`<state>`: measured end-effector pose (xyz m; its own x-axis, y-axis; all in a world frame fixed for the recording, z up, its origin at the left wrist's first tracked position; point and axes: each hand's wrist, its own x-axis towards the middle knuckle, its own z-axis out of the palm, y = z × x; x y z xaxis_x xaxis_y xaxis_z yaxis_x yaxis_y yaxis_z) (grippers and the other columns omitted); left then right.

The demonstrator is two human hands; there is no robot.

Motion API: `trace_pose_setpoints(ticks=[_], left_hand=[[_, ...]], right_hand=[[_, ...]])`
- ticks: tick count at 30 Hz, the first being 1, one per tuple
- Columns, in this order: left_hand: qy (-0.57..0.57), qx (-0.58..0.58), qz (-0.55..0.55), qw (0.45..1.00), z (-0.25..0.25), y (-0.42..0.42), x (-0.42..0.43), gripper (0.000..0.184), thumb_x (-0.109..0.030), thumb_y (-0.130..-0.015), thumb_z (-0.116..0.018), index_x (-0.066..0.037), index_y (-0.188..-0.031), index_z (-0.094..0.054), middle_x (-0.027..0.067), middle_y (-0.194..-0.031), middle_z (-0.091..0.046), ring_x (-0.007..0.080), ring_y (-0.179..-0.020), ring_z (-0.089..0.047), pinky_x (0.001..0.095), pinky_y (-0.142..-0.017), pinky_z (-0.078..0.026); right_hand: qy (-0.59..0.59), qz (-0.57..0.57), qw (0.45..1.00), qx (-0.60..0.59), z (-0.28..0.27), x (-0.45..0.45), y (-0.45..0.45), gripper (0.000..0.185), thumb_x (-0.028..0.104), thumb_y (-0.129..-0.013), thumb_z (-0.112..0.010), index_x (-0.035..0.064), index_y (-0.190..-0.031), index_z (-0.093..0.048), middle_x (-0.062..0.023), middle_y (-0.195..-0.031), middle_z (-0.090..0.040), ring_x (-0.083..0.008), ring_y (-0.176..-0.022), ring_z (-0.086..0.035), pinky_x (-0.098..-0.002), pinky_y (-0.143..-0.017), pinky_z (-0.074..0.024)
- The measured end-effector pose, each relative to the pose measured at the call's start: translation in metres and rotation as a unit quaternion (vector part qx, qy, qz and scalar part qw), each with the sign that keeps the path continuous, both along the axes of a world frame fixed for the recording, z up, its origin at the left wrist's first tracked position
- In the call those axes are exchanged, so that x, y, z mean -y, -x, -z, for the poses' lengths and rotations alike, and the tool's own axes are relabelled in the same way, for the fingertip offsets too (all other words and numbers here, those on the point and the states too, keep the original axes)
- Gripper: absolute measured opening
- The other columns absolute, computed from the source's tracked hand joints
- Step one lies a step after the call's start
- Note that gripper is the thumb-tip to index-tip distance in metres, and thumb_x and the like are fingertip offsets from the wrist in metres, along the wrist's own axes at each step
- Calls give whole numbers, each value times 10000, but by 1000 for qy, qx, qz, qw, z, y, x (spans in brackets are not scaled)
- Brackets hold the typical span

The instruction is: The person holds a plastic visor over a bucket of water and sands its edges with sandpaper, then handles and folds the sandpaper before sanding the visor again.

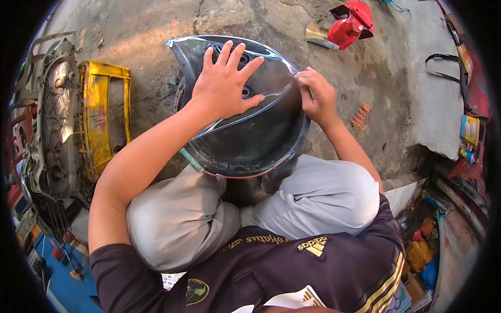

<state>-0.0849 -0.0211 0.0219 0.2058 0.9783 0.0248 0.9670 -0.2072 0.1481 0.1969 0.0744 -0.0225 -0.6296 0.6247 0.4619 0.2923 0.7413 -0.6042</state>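
A dark, curved, glossy panel (pixel 271 78) with a pale, shiny edge lies over a round black basin (pixel 250 146) by my bent knees. My left hand (pixel 224 78) rests on the panel's upper middle with its fingers spread, beside two round fittings. At the panel's right corner, my right hand (pixel 314 94) has thumb and fingers pinched together. Whatever lies between those fingertips is too small to make out. Part of the panel is hidden under my left hand and forearm.
A yellow frame (pixel 96 120) and a greasy metal casing (pixel 57 120) stand at the left. A red object (pixel 350 26) lies at the upper right, and an orange coil (pixel 361 116) is on the concrete floor (pixel 386 88). Assorted items crowd the lower right.
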Motion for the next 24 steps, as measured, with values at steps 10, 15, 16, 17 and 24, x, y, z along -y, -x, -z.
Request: trace_pose_setpoints(ticks=[10, 15, 16, 17, 24], left_hand=[[-1, 1, -2, 1000, 0, 0, 0, 863, -681, -921, -738, -247, -1633, -517, 212, -1676, -468, 439, -1594, -389, 676, -1257, -306], [0, -2, 0, 1000, 0, 0, 0, 866, -685, -923, -733, -247, -1637, -513, 210, -1684, -460, 438, -1598, -383, 677, -1264, -295], [0, -2, -2, 1000, 0, 0, 0, 869, -686, -923, -731, -248, -1640, -510, 209, -1685, -460, 438, -1599, -381, 678, -1266, -292], [-1, -1, -3, 1000, -1, -1, 0, 869, -686, -923, -731, -248, -1640, -510, 209, -1685, -460, 438, -1599, -381, 678, -1266, -292], [14, -9, -5, 1000, -3, -1, 0, 877, -680, -921, -735, -259, -1652, -498, 208, -1685, -454, 440, -1601, -377, 685, -1267, -286]], right_hand=[[-66, 0, 996, 61, -10, 11, -2, 292, -70, -810, -788, 39, -1065, -698, -137, -1137, -773, -373, -1154, -743, -524, -1115, -588], [-52, -18, 998, 41, -2, 6, -1, 289, -92, -829, -771, 41, -1070, -682, -141, -1107, -766, -377, -1113, -749, -537, -1102, -592], [-38, 19, 999, 28, -2, 4, -1, 287, -103, -841, -763, 42, -1075, -682, -142, -1101, -767, -377, -1117, -754, -535, -1104, -589], [-59, -6, 997, 39, -3, 10, -2, 280, -98, -857, -763, 45, -1087, -691, -147, -1104, -771, -384, -1108, -756, -540, -1096, -591], [-58, -11, 998, 37, -7, 11, -1, 324, -76, -807, -785, 40, -1095, -692, -133, -1118, -761, -392, -1133, -740, -524, -1087, -590]])
